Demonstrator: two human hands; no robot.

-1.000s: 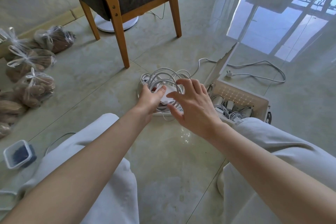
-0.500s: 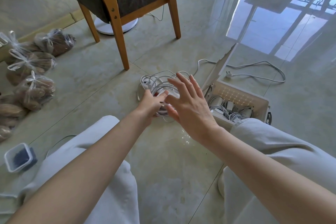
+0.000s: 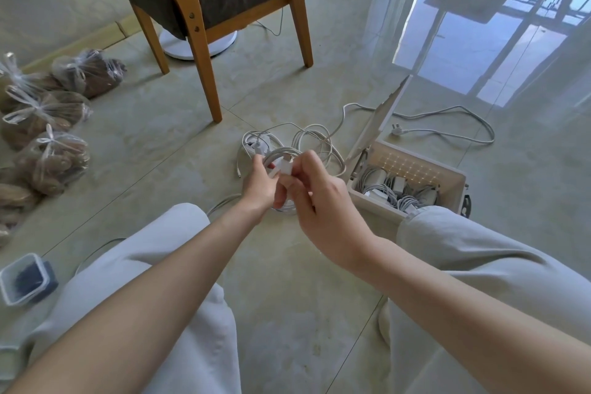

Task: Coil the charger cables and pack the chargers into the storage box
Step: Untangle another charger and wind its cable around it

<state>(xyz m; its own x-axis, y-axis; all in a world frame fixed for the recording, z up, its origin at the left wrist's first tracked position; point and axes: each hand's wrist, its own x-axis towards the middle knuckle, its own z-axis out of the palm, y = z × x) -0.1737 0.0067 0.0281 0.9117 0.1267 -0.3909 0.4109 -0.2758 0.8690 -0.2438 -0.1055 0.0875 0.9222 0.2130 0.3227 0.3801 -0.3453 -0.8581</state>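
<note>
A tangle of white charger cables (image 3: 311, 141) lies on the floor in front of me. My left hand (image 3: 258, 184) and my right hand (image 3: 315, 198) meet just above it, both pinching a white charger plug (image 3: 284, 166) lifted from the pile, its cable looping back over my left hand. To the right stands the beige storage box (image 3: 455, 184) with its lid (image 3: 379, 125) tilted open. Several coiled white chargers (image 3: 396, 190) lie inside it.
A wooden chair (image 3: 204, 6) with a grey cushion stands beyond the pile, a white round base behind it. Tied plastic bags (image 3: 48, 125) line the left side. A small clear container (image 3: 24, 278) sits near my left knee. A long white power cord (image 3: 447, 125) runs behind the box.
Both hands were spread over the cable pile; now they have closed on a white charger plug and lifted it towards me. The view has tilted slightly.
</note>
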